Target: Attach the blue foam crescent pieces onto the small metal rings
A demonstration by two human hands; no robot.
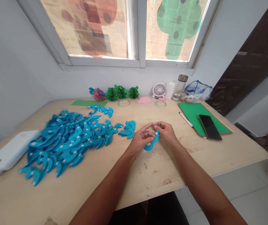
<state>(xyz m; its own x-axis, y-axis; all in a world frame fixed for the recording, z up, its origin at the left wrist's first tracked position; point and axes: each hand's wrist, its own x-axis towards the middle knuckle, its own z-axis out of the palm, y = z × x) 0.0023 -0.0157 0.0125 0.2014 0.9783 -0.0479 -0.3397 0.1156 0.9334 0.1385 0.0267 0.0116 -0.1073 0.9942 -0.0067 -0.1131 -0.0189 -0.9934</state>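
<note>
My left hand (pixel 141 138) is closed on a curved blue paper piece (pixel 149 147), which hangs below its fingers. A small white square sits near the piece's upper right end. Beside it, my right hand (pixel 165 131) is pinched with thumb and forefinger together, close to my left fingertip; something tiny and pale may be between them, too small to make out. Left of my hands lies a small stack of blue paper pieces (pixel 129 127). Farther left spreads a large heap of curved blue paper pieces (pixel 70 137), many bearing small white squares.
A white power bank (pixel 12 151) lies at the left. Along the back stand green paper ornaments (pixel 122 92), a small fan (pixel 159 90) and a glass bottle (pixel 180 87). At right, a phone (pixel 209 127) rests on green sheets (pixel 195 114) beside a pen (pixel 186 119).
</note>
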